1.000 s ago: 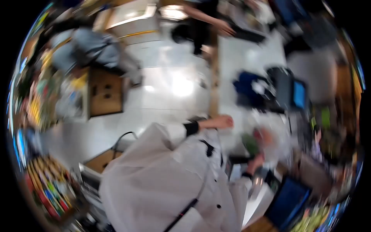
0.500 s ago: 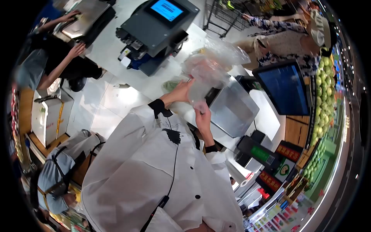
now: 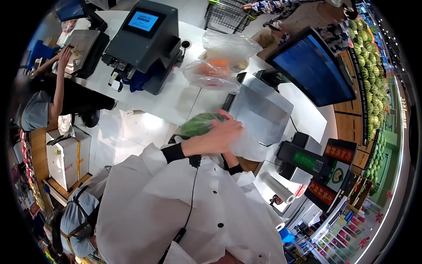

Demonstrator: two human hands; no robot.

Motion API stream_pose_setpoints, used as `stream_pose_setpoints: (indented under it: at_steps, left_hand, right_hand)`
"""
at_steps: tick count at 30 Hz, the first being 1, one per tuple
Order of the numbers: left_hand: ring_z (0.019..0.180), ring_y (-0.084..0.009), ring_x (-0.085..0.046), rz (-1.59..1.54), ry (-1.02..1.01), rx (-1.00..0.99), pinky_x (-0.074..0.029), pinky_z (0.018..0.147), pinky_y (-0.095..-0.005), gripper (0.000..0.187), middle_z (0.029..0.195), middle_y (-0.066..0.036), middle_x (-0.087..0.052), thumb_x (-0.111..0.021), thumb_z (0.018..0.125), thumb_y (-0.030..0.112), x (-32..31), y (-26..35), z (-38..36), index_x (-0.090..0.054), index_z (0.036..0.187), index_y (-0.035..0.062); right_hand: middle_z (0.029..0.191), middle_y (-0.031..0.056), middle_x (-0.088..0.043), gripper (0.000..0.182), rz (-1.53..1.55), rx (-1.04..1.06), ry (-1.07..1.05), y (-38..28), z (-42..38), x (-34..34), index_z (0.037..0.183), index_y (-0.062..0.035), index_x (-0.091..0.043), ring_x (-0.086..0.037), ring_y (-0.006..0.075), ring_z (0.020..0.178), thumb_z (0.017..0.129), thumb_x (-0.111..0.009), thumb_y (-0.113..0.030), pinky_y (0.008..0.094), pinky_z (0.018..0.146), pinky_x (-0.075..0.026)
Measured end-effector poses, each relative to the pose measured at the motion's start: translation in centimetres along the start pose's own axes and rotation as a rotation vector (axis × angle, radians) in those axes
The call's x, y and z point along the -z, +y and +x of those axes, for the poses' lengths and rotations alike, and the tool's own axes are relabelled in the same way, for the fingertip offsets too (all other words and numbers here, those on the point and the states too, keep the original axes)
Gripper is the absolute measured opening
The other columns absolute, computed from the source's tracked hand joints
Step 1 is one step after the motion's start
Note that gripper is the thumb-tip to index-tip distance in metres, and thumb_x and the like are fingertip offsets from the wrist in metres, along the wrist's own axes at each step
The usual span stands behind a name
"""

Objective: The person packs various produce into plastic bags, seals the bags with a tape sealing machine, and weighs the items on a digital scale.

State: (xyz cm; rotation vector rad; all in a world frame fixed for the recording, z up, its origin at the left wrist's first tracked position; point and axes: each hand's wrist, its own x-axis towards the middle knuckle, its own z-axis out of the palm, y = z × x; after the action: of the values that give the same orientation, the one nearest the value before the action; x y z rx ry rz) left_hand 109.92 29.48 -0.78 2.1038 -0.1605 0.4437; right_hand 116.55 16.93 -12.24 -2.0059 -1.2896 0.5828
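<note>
A clear plastic bag of green vegetables (image 3: 197, 125) is held close in front of my white coat, at the counter's near edge. My left hand (image 3: 214, 137), blurred by motion, lies across the bag with its fingers bent over the plastic. Beneath it my right hand (image 3: 228, 158) is mostly covered; reddish fingertips show at the bag's far side. Loose clear plastic (image 3: 251, 147) trails out to the right of my hands. Just beyond is a flat metal weighing plate (image 3: 263, 110). Filled clear bags with orange contents (image 3: 215, 68) rest on the counter behind it.
A dark machine with a lit screen (image 3: 143, 21) stands on the white counter (image 3: 165, 103). To the right are a monitor (image 3: 312, 68), a film roll (image 3: 278, 188) and sign boards (image 3: 336, 174). A co-worker (image 3: 37, 108) works at another scale on the left. A person with a cart (image 3: 224, 20) is opposite.
My hands have let go of the clear bags, which now rest on the counter. They now hold the bag of green vegetables, nearer my body. The view has shifted.
</note>
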Motion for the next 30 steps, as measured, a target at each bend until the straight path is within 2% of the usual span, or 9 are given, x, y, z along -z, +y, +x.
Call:
stream_pose_setpoints:
  at_steps: [4, 10, 12, 15, 19, 21, 23, 27, 30]
  left_hand:
    - [0.09, -0.0321, -0.05, 0.245, -0.097, -0.1, -0.039, 0.077, -0.0414, 0.03, 0.09, -0.013, -0.046, -0.065, 0.064, 0.012, -2.0, 4.1, 5.3, -0.049, 0.085, -0.0011]
    - [0.104, -0.0328, -0.049, -0.042, 0.127, -0.158, -0.04, 0.091, -0.0416, 0.03, 0.107, -0.015, -0.05, -0.06, 0.071, 0.006, -5.3, 4.6, 8.6, -0.055, 0.099, -0.0032]
    - [0.119, -0.0327, -0.043, -0.145, 0.096, 0.036, -0.035, 0.101, -0.0382, 0.043, 0.122, -0.014, -0.05, -0.058, 0.077, 0.003, -6.2, 3.5, 7.4, -0.053, 0.119, 0.0054]
    - [0.121, -0.0326, -0.043, -0.149, 0.102, 0.203, -0.032, 0.104, -0.0378, 0.041, 0.124, -0.014, -0.05, -0.053, 0.078, 0.0, -5.2, 2.9, 4.8, -0.054, 0.119, 0.0058]
    - [0.112, -0.0224, -0.052, -0.288, 0.004, 0.44, -0.041, 0.094, -0.0313, 0.032, 0.117, -0.01, -0.057, -0.047, 0.084, -0.002, -4.1, -1.1, -1.9, -0.059, 0.112, 0.0057]
    - [0.1, -0.0178, -0.058, -0.321, 0.131, 0.661, -0.045, 0.086, -0.0308, 0.023, 0.108, -0.007, -0.061, -0.049, 0.088, 0.004, -3.8, -1.8, -4.2, -0.061, 0.107, 0.0053]
    - [0.093, -0.015, -0.06, -0.264, 0.263, 0.718, -0.046, 0.08, -0.0286, 0.02, 0.101, -0.005, -0.064, -0.048, 0.09, 0.007, -3.4, -3.9, -6.5, -0.062, 0.104, 0.0047]
    - [0.086, -0.0118, -0.06, -0.253, 0.438, 0.804, -0.046, 0.074, -0.0256, 0.018, 0.089, -0.003, -0.065, -0.049, 0.093, 0.013, -1.2, -4.8, -6.0, -0.062, 0.101, 0.0055]
    - [0.077, -0.0089, -0.057, -0.258, 0.542, 0.879, -0.044, 0.067, -0.0228, 0.019, 0.081, -0.002, -0.062, -0.049, 0.093, 0.018, -0.6, -4.8, -4.3, -0.063, 0.097, 0.0058]
  right_hand:
    - [0.141, 0.0205, -0.033, 0.083, -0.039, -0.015, 0.206, 0.2, -1.5, 6.5, 0.139, -0.0024, -0.03, -0.035, 0.0363, 0.129, 0.071, -0.074, -0.015, 0.045, 0.106, -0.029]
    - [0.14, 0.0201, -0.034, 0.08, -0.307, 0.071, 0.382, 6.8, 0.3, 15.7, 0.138, -0.0027, -0.032, -0.036, 0.0364, 0.128, 0.07, -0.073, -0.013, 0.0451, 0.106, -0.028]
    - [0.14, 0.02, -0.035, 0.079, -0.386, 0.126, 0.318, 9.2, 1.0, 16.2, 0.138, -0.0028, -0.033, -0.036, 0.0364, 0.128, 0.07, -0.073, -0.013, 0.0451, 0.106, -0.028]
    - [0.14, 0.0199, -0.036, 0.078, -0.487, 0.209, 0.235, 13.5, 0.6, 15.3, 0.137, -0.003, -0.034, -0.037, 0.0365, 0.128, 0.07, -0.073, -0.012, 0.0451, 0.106, -0.028]
    - [0.138, 0.0199, -0.038, 0.072, -0.294, 0.122, 0.338, 8.4, -3.9, 17.0, 0.136, -0.0027, -0.037, -0.037, 0.0375, 0.127, 0.072, -0.069, -0.009, 0.0455, 0.107, -0.027]
    - [0.136, 0.0201, -0.041, 0.067, -0.155, 0.04, 0.413, 7.4, -7.0, 17.3, 0.134, -0.0023, -0.039, -0.038, 0.0384, 0.126, 0.073, -0.066, -0.006, 0.0458, 0.107, -0.026]
    - [0.134, 0.0204, -0.043, 0.058, -0.27, -0.145, 0.534, 8.8, -9.4, 17.9, 0.132, -0.0017, -0.042, -0.039, 0.0371, 0.125, 0.078, -0.06, -0.002, 0.0442, 0.105, -0.029]
    - [0.133, 0.0187, -0.046, 0.047, -0.278, -0.209, 0.741, 10.7, -11.9, 20.9, 0.127, -0.0001, -0.045, -0.044, 0.0337, 0.122, 0.081, -0.056, 0.0, 0.0405, 0.101, -0.035]
    - [0.13, 0.0172, -0.05, 0.032, -0.016, -0.254, 0.894, 7.6, -9.3, 24.8, 0.115, 0.0002, -0.052, -0.048, 0.0327, 0.116, 0.083, -0.052, -0.001, 0.0406, 0.099, -0.035]
